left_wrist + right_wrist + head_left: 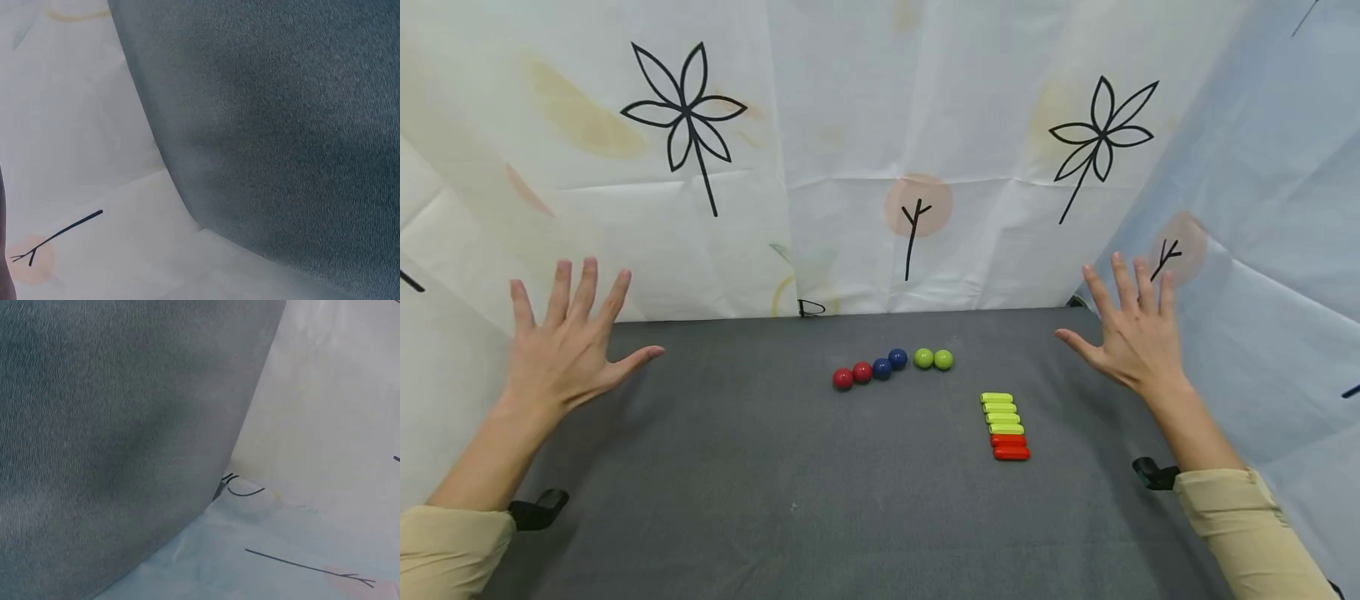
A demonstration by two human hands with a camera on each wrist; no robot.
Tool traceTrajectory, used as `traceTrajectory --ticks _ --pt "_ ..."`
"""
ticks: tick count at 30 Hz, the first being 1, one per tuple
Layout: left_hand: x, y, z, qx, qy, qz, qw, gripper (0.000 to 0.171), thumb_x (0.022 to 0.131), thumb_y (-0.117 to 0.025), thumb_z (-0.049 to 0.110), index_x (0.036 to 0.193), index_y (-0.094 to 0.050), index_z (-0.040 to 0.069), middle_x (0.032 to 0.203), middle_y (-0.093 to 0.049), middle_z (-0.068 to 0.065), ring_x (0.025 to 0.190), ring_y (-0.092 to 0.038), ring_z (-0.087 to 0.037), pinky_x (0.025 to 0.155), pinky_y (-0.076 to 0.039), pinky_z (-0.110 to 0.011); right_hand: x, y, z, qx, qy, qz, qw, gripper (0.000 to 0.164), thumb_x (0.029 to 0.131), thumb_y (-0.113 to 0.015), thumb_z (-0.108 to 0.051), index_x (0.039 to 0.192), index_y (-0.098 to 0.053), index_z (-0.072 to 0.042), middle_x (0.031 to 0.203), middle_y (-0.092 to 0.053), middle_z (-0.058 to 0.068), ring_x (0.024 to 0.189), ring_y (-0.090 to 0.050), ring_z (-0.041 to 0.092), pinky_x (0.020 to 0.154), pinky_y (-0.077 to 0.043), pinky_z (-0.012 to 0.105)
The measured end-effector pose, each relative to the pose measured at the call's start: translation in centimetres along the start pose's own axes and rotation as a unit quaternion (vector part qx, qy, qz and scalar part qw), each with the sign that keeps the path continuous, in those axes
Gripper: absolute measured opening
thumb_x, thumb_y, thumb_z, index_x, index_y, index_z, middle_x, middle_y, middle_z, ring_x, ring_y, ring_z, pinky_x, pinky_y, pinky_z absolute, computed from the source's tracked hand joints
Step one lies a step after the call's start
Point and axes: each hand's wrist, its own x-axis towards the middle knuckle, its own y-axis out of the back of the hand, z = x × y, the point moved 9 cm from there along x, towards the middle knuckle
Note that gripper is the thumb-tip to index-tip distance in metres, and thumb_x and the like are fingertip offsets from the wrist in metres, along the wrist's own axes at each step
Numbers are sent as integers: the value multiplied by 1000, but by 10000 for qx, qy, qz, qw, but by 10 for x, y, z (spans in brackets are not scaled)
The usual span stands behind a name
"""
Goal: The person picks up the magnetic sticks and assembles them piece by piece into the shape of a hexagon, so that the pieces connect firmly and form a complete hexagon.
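Observation:
My left hand (561,350) is held up at the left with its fingers spread, touching nothing. At the right, my right hand (1135,337) is spread the same way and holds nothing. Between them on the grey table, a short row of balls runs left to right: two red balls (853,376), two blue balls (890,364) and two green balls (933,359). Nearer to the right hand lies a column of small sticks, several yellow-green sticks (1002,414) above two red sticks (1011,447). The wrist views show only tabletop and cloth, apart from a sliver of skin at the left wrist view's edge.
A white cloth (842,242) with printed leaves and trees hangs along the table's back edge. More cloth (1277,333) closes off the right side, and pale cloth (445,375) the left. The grey tabletop (760,500) stretches toward the front. Black straps (540,510) sit at both wrists.

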Motion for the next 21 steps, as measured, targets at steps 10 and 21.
traceTrajectory --ticks 10,21 --pt "0 -7 11 -273 117 -379 9988 105 92 -63 77 174 -23 26 174 -37 -23 160 -36 -45 127 -12 -82 -3 -7 -16 498 -9 36 9988 113 93 -14 -98 172 -28 -19 175 -29 28 158 -30 57 127 -22 78" --pt "-5 -10 42 -1069 -19 294 9938 81 96 -67 67 154 -58 11 136 -72 -25 120 -69 -49 103 -51 -68 -12 -18 -40 1706 -115 -123 9852 95 96 -73 -52 171 -30 -12 170 -34 32 149 -40 59 112 -38 80"
